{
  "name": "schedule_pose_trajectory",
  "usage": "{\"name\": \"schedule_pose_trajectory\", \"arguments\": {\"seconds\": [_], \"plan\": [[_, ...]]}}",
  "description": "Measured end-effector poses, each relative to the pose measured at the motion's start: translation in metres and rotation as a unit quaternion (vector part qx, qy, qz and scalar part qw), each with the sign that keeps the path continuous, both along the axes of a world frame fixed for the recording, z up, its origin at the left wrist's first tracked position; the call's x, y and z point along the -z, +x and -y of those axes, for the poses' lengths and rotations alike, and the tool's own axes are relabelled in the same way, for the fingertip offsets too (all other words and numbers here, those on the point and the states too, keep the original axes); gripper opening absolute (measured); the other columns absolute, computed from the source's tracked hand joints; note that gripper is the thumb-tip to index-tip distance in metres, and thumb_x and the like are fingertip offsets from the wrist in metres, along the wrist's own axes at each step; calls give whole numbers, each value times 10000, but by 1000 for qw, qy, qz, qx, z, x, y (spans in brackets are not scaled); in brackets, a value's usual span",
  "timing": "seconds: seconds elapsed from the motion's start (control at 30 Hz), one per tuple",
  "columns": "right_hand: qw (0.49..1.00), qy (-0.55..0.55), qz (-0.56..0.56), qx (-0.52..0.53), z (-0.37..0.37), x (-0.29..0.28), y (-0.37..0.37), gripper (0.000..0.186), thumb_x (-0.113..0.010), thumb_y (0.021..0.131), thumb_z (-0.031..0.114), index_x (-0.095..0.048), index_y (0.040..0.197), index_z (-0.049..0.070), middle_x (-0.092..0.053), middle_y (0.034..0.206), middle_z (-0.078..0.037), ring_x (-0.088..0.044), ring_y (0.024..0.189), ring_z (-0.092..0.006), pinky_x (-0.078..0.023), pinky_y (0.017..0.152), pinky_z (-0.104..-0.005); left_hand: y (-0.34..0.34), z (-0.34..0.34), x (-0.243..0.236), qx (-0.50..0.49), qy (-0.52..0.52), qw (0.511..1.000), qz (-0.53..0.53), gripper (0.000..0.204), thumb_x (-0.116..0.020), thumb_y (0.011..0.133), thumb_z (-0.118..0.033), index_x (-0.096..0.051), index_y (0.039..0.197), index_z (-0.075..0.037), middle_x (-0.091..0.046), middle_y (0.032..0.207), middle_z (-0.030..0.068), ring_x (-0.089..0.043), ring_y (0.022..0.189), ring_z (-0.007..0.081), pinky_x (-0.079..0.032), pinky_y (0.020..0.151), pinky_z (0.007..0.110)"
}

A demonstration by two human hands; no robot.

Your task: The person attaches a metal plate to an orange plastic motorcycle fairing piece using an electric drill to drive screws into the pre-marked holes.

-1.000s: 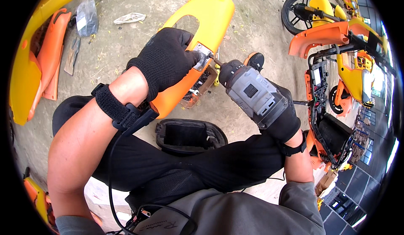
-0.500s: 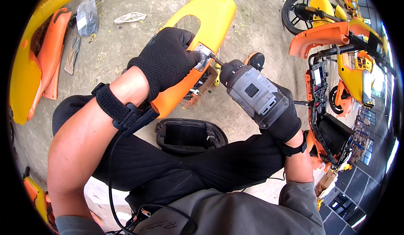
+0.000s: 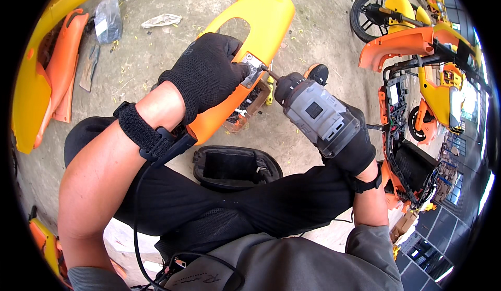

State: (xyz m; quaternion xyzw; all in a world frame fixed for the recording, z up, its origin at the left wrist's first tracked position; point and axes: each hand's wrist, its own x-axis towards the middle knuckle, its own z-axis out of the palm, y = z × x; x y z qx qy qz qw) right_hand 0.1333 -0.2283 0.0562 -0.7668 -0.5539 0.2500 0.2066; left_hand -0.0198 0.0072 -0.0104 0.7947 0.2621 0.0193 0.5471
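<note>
A yellow and orange plastic body panel [image 3: 266, 17] slants up and away before me, with an oval opening through it. My gloved left hand [image 3: 204, 74] is closed round the panel's left side, its thumb on a small metal plate [image 3: 252, 68] set into the panel. In my gloved right hand [image 3: 355, 147] is a grey and black cordless drill [image 3: 315, 114], its back end toward me. The drill's bit meets the plate's right edge near a screw hole; whether it sits in a screw head is too small to tell.
Under the panel stands a box of small parts and tools [image 3: 245, 112]. A black open bin [image 3: 237, 167] is by my knees. Loose orange panels [image 3: 70, 67] and a plastic bag [image 3: 108, 22] lie at left. A partly stripped scooter [image 3: 404, 119] stands at right.
The panel's far end has shifted slightly right, and the drill has moved a touch right and down with my right hand. Both grips are the same.
</note>
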Motion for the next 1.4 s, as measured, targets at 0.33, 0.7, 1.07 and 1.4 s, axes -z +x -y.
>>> {"name": "schedule_pose_trajectory", "arguments": {"seconds": [0.33,0.7,1.07,1.4], "plan": [[1000,15,-6,-1,2,3,0,435,-778,688,97,-653,1102,49,-681,949,-163,-664,876,-389,-540,765,-421,-1,1,-1,30,32,999,-6,216,-665,852,-142,-682,966,41,-667,764,163,-622,691,224,-505,692,361],[999,-24,31,-14,1,-2,0,433,-762,720,94,-649,1137,60,-680,974,-167,-666,885,-386,-542,751,-419,-2,5,-1,41,81,996,26,216,-663,854,-136,-686,977,40,-667,771,190,-628,686,265,-507,698,374],[995,-20,77,-55,-2,-6,-1,476,-774,697,117,-652,1155,67,-685,956,-164,-673,864,-386,-538,730,-430,-5,8,5,70,178,981,17,304,-698,892,-195,-700,1072,50,-691,867,222,-671,769,321,-534,764,398],[990,-35,116,-70,6,-10,-3,505,-773,676,152,-642,1157,77,-673,947,-154,-664,881,-393,-524,742,-440,6,17,0,100,138,985,-21,270,-695,872,-195,-702,1064,-6,-687,890,226,-668,829,354,-526,772,419]]}}
